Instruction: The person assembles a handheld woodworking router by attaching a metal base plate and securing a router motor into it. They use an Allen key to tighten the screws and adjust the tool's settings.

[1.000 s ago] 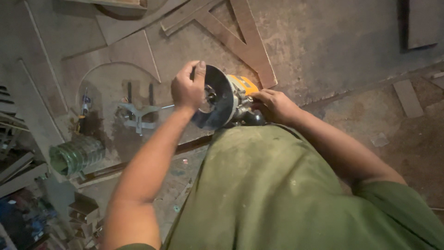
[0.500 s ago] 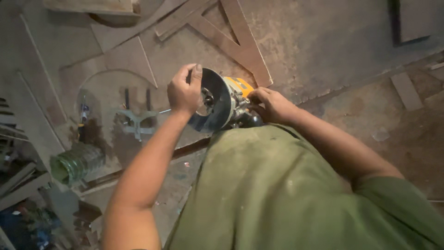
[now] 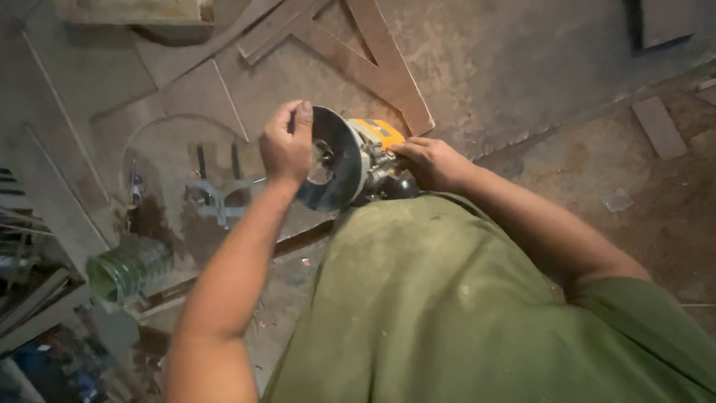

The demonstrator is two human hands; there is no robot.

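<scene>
Left hand [image 3: 287, 145] still pinches the router's round base [image 3: 335, 160] — right hand [image 3: 429, 163] keeps gripping its yellow body [image 3: 380, 134].

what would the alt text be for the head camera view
Seen from above, a person in a green shirt holds a yellow power tool against their body: the left hand grips the rim of its round dark base plate, the right hand holds the body. Wooden offcuts lie on the dusty floor.

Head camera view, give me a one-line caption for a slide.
Left hand on the round base plate of a yellow power tool, right hand gripping its body, above a dusty floor.
</scene>
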